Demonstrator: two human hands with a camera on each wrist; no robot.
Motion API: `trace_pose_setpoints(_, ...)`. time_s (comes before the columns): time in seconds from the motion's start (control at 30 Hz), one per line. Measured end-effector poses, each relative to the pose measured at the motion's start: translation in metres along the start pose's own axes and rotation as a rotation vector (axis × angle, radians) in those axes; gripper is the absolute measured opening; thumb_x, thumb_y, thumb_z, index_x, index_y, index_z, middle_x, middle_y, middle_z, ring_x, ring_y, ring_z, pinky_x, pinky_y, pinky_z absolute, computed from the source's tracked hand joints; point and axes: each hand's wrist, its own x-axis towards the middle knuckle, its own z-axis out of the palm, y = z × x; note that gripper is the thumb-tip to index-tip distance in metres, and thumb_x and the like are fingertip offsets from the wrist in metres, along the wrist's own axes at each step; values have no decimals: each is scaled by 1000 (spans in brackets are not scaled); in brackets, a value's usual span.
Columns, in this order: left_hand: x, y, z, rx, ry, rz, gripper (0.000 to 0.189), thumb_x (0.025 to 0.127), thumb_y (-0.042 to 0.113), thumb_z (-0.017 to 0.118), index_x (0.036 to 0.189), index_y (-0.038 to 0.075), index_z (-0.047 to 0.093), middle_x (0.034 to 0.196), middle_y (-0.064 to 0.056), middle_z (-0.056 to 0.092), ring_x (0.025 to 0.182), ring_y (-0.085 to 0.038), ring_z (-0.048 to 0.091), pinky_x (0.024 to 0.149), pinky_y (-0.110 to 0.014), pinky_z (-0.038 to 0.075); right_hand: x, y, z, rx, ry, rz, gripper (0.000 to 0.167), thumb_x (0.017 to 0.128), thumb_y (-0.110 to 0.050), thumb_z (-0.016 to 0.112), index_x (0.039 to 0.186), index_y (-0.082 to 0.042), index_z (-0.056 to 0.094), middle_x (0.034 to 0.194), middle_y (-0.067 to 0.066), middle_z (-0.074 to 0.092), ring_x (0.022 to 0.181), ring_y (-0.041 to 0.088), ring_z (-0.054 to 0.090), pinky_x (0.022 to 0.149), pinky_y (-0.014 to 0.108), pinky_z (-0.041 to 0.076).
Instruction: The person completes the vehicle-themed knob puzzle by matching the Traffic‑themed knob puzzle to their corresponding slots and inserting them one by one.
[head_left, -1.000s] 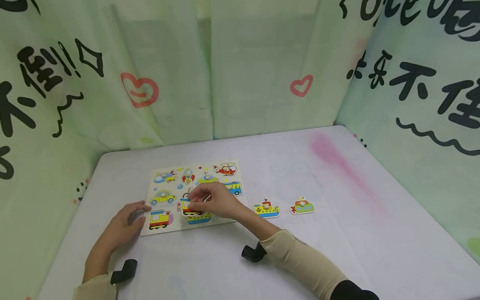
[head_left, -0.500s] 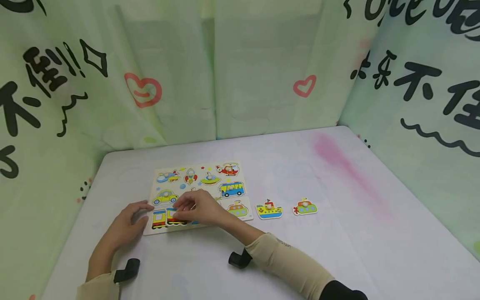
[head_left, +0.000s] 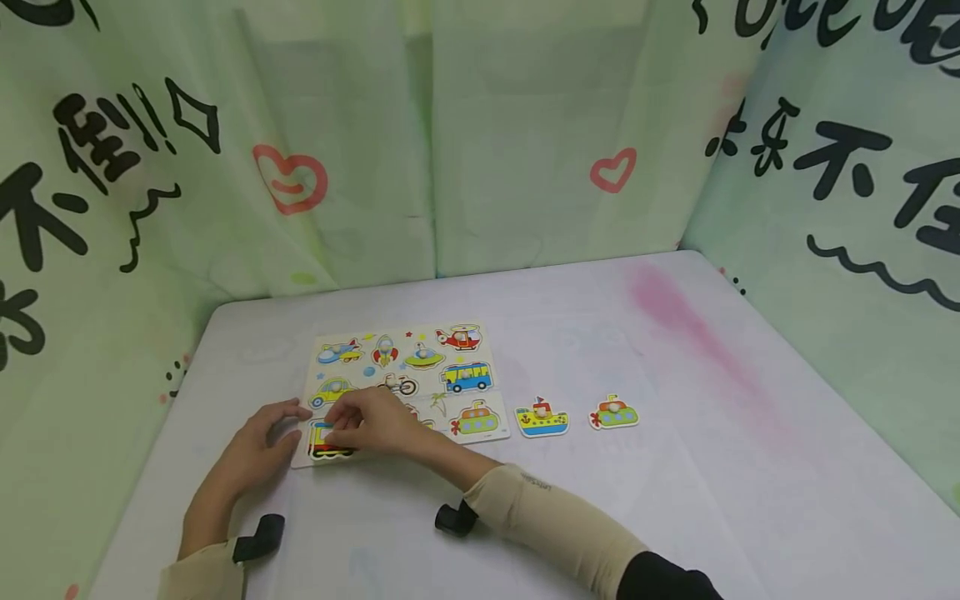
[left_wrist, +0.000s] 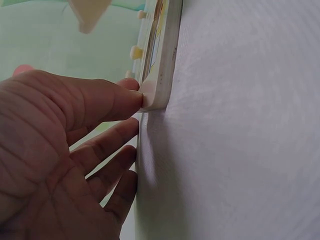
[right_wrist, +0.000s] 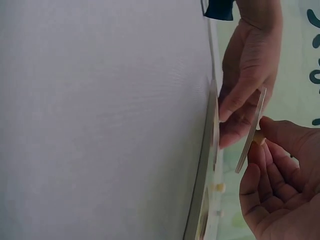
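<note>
My right hand [head_left: 372,422] pinches the small knob [right_wrist: 258,137] of a train puzzle piece [head_left: 321,442] between thumb and fingers. The red, yellow and blue piece is over the board's front left corner. From the right wrist view, it stands tilted and apart from the board. The knobbed puzzle board [head_left: 480,397] lies flat, its train slot hidden under the piece and hand. At the board's left edge rests my left hand [head_left: 255,446]; its thumb [left_wrist: 107,97] and index finger touch the edge near the corner, while the other fingers extend loosely.
A boat piece [head_left: 542,419] and a submarine piece [head_left: 615,413] lie on the white tabletop [head_left: 675,483] right of the board. Other vehicles, such as a bus [head_left: 467,377] and a helicopter [head_left: 459,337], show on the board. A green printed curtain [head_left: 510,225] encloses the table.
My right hand has carried the train piece left and toward me, from the board's middle to its front left corner. My left hand has stayed at the edge. The view has shifted slightly.
</note>
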Motion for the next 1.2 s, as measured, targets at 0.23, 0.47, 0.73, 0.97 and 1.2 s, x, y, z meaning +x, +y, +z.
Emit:
trace_pose_setpoints(0.23, 0, 1, 1, 0, 4, 7, 32, 98, 7, 59, 130, 3, 60, 155, -30, 40, 145, -53, 29, 116, -71, 26, 12, 3, 10, -147, -26, 21, 15, 91, -13, 78, 103, -6, 74, 84, -4, 72, 70, -7, 55, 66, 6, 46)
trace_pose_setpoints(0.47, 0, 3, 0, 5, 8, 12, 32, 99, 8, 59, 130, 2, 60, 154, -30, 41, 145, -53, 29, 116, -71, 25, 22, -1, 15, -291, -44, 19, 13, 91, -14, 76, 103, -8, 73, 83, -6, 68, 72, -2, 54, 67, 8, 42)
trace_pose_setpoints(0.73, -2, 3, 0, -17, 15, 24, 31, 98, 5, 58, 129, 1, 60, 152, -31, 43, 145, -54, 30, 117, -70, 25, 27, -5, 19, -326, -56, 47, 15, 92, -15, 76, 105, -8, 74, 84, -6, 69, 74, -1, 54, 68, 8, 42)
trace_pose_setpoints(0.97, -1, 2, 0, -19, 10, 22, 31, 98, 5, 58, 129, 0, 60, 152, -31, 42, 145, -54, 30, 117, -70, 25, 28, -5, 20, -335, -59, 52, 16, 92, -15, 76, 105, -8, 74, 85, -5, 70, 74, -1, 54, 68, 9, 43)
trace_pose_setpoints(1.2, 0, 1, 0, -8, 9, 10, 32, 99, 6, 58, 130, 1, 60, 153, -31, 41, 145, -54, 29, 117, -70, 25, 27, -3, 19, -301, -37, 71, 16, 92, -18, 76, 105, -10, 74, 84, -8, 68, 73, -1, 55, 66, 8, 43)
